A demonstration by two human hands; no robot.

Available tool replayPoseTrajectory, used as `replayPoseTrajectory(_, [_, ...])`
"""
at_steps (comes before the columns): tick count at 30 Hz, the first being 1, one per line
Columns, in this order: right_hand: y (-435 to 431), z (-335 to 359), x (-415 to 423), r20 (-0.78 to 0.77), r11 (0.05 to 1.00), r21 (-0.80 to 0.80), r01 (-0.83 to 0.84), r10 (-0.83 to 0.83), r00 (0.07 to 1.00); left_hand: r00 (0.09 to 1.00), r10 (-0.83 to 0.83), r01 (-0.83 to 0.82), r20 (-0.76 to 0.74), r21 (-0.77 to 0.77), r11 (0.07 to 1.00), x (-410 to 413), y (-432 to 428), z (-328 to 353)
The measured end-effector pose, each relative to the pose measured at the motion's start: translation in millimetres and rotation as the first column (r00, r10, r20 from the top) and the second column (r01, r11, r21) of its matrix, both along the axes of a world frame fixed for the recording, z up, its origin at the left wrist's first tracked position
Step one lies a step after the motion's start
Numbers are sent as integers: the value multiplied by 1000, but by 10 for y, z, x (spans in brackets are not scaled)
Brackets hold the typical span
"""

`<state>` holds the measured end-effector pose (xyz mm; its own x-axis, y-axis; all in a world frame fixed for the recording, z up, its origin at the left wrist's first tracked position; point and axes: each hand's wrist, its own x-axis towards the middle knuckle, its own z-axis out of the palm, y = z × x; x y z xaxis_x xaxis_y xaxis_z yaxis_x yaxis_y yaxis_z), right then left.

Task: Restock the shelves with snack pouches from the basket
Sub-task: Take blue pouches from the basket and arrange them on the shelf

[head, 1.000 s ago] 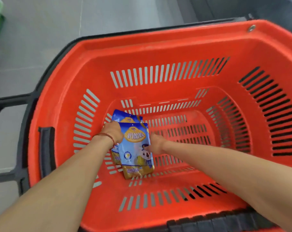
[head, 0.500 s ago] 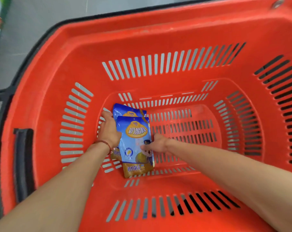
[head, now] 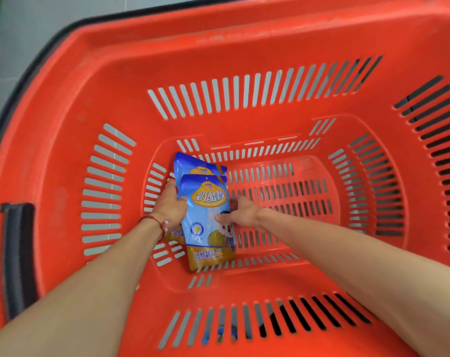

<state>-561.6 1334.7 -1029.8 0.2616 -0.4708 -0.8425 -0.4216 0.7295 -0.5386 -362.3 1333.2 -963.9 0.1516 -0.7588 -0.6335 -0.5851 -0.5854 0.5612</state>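
Forearms (head: 90,292) are extended down into the red basket (head: 257,34). At its bottom, the front pouch (head: 205,222) is clamped at the right edge by the fingers and thumb of the right hand (head: 244,213). Left edges of front pouch and overlapped rear pouch (head: 193,163) are gripped by the left hand (head: 168,206).

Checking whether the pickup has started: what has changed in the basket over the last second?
Only the view moved, closer into the orange basket. The left hand and right hand still hold the two stacked snack pouches by their left and right edges, thumbs on the front. The pouches still lie on the basket floor, not lifted.
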Motion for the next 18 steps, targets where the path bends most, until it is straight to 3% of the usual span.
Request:
replayPoseTrajectory(6, [-48, 100, -59, 102, 998, 42, 46, -50, 994, 968, 170, -178, -183, -25, 984, -145, 22, 22])
replayPoseTrajectory(18, [-104, 47, -530, -32, 985, 167, 33, -28, 999, 952, 259, -267, -160, -24, 964, -176, 93, -174])
